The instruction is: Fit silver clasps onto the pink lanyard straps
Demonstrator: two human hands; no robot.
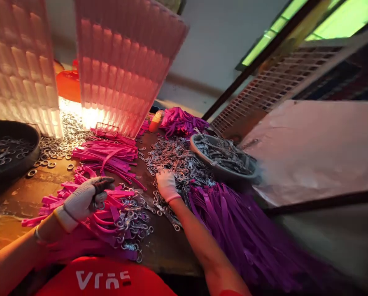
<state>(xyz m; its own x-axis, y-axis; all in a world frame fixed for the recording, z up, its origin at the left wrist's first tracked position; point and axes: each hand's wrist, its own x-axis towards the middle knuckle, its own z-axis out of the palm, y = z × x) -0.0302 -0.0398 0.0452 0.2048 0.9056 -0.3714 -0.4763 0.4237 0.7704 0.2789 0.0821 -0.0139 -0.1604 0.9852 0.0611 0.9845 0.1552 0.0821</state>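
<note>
My left hand (87,198), in a whitish glove with dark-stained fingertips, is closed over the pink straps (106,209). Metal rings (100,200) show at its curled fingers, which pinch them. Metal clasps and rings hang from the ends of these straps, to the right of that hand. My right hand (167,184), gloved too, reaches into the heap of metal clasps (179,158) at the middle of the table; its fingers point down and what they hold, if anything, is hidden. Purple straps (233,226) lie just right of my right wrist.
A dark round pan (14,164) of rings stands at the left, beside loose rings (63,135). Translucent ribbed panels (119,61) rise behind another pink strap bundle (110,154). A grey basin (224,172) of clasps, an orange bottle (155,122) and more purple straps (184,120) stand farther back.
</note>
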